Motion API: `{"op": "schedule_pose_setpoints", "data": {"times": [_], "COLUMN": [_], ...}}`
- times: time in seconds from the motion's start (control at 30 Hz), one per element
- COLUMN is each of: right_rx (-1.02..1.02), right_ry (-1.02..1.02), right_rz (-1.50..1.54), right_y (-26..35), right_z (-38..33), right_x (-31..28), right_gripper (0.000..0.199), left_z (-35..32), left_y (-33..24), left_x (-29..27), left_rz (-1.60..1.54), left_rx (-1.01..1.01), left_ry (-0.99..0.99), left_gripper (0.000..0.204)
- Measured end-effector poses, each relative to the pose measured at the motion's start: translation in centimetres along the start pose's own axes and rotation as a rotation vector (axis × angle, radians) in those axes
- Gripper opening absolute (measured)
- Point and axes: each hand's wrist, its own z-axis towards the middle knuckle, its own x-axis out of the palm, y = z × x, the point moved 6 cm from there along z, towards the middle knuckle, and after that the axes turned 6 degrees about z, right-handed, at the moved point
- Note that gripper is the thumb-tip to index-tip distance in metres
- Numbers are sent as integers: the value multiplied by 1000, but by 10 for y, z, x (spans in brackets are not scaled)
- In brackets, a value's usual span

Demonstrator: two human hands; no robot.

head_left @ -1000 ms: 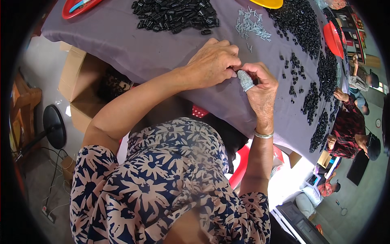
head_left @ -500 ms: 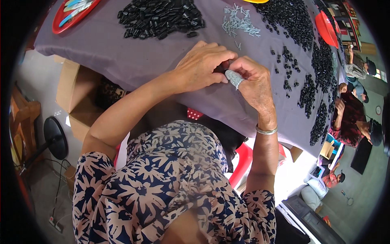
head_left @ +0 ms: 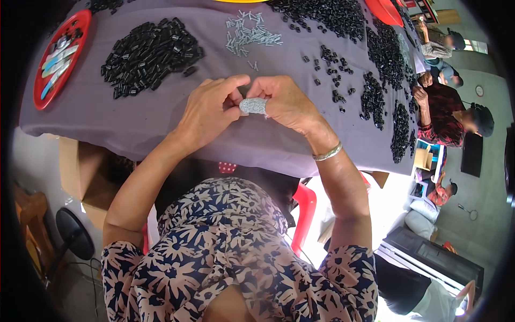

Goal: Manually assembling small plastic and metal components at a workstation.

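Both hands meet over the grey cloth of the worktop (head_left: 134, 129), just in front of me. My left hand (head_left: 206, 115) is curled, thumb and forefinger pinched together on something too small to make out. My right hand (head_left: 287, 104) is closed too; its forefinger wears a grey finger wrap (head_left: 253, 105), and that tip touches the left fingertips. The wrapped finger lies roughly crosswise, pointing toward my left hand.

The heap of black pieces (head_left: 150, 53) lies ahead and to my left, nearer the left hand. The scatter of small silver pins (head_left: 249, 36) sits straight ahead, beyond both hands. More black pieces (head_left: 383, 80) trail off to the right. A red tray (head_left: 48, 88) rests at the far left edge.
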Motion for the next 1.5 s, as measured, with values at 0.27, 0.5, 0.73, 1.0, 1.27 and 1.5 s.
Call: {"op": "schedule_pose_setpoints", "data": {"times": [0.27, 0.5, 0.73, 1.0, 1.27, 1.5], "right_rx": [58, 77, -65, -349, -222, -134], "right_ry": [44, 93, 43, -839, -780, -715], "right_rz": [-14, -134, 224, -555, -623, -525], "right_y": [-8, -8, -10, -16, -32, -29], "right_z": [9, 6, -8, -42, -15, -9], "right_x": [-2, 3, -4, -137, -138, -136], "right_gripper": [21, 21, 9, 16, 20, 18], "left_z": [1, 0, 0, -2, -12, -14], "left_y": [0, -4, -13, 19, 4, -3], "left_x": [-2, 1, -16, -69, -42, -16], "left_rz": [-179, -135, 96, 340, 211, -10], "left_rx": [-22, -66, 172, -126, 47, 78], "left_ry": [-43, 5, -66, -363, -350, -134], "left_gripper": [51, 48, 27, 22, 23, 26]}}
